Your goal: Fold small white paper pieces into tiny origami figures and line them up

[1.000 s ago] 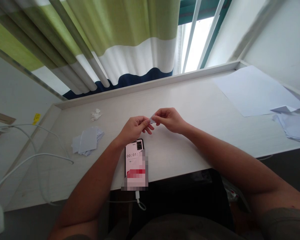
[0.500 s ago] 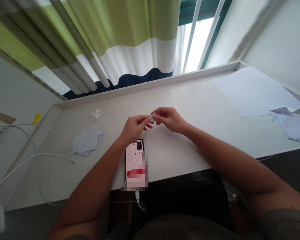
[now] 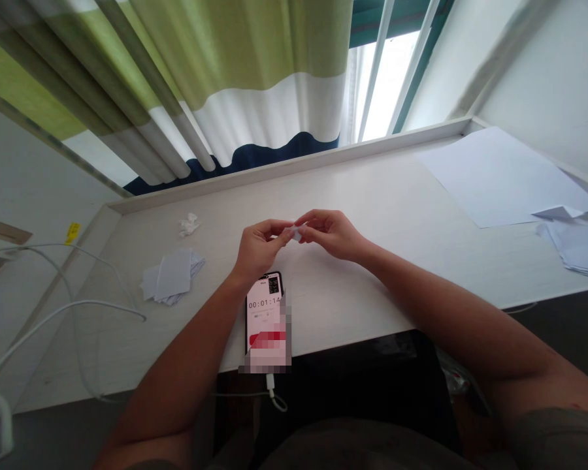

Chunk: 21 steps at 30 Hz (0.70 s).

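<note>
Where left hand (image 3: 259,249) and right hand (image 3: 332,234) meet above the desk (image 3: 396,215), both pinch one small paper scrap (image 3: 296,231); it sits between them, equally near each, just beyond the phone (image 3: 264,307); its long axis cannot be told.

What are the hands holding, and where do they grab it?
A tiny white paper scrap, held above the desk. The left hand pinches its left end with its fingertips, and the right hand pinches its right end.

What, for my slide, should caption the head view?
Left hand and right hand pinch a paper scrap near a phone.
</note>
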{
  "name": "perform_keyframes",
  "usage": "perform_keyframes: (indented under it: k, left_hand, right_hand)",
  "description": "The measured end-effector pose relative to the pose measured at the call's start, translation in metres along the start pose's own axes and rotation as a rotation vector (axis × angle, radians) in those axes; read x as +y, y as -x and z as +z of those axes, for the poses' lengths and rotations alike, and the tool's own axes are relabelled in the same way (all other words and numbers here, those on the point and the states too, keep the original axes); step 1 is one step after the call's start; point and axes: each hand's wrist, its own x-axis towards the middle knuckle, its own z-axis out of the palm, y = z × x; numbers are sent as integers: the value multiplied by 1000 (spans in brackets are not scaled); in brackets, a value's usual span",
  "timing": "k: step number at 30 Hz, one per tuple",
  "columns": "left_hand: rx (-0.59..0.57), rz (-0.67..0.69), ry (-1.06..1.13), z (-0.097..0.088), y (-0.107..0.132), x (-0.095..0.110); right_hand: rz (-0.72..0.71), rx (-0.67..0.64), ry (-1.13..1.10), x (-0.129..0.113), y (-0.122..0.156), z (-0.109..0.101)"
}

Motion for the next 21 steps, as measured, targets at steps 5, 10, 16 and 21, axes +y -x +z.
perform_keyframes:
  k: [5, 10, 16, 21]
  left_hand:
    - [-33, -64, 139, 1, 1, 7]
    - [-12, -186, 180, -1, -1, 9]
    - [-113, -269, 139, -3, -1, 6]
    - [-107, -260, 129, -2, 0, 7]
  right_hand:
    - [17, 37, -98, 3, -1, 1]
    - [29, 41, -95, 3, -1, 2]
    - [-34, 52, 5, 3, 1, 3]
    - [-22, 58, 14, 1, 0, 2]
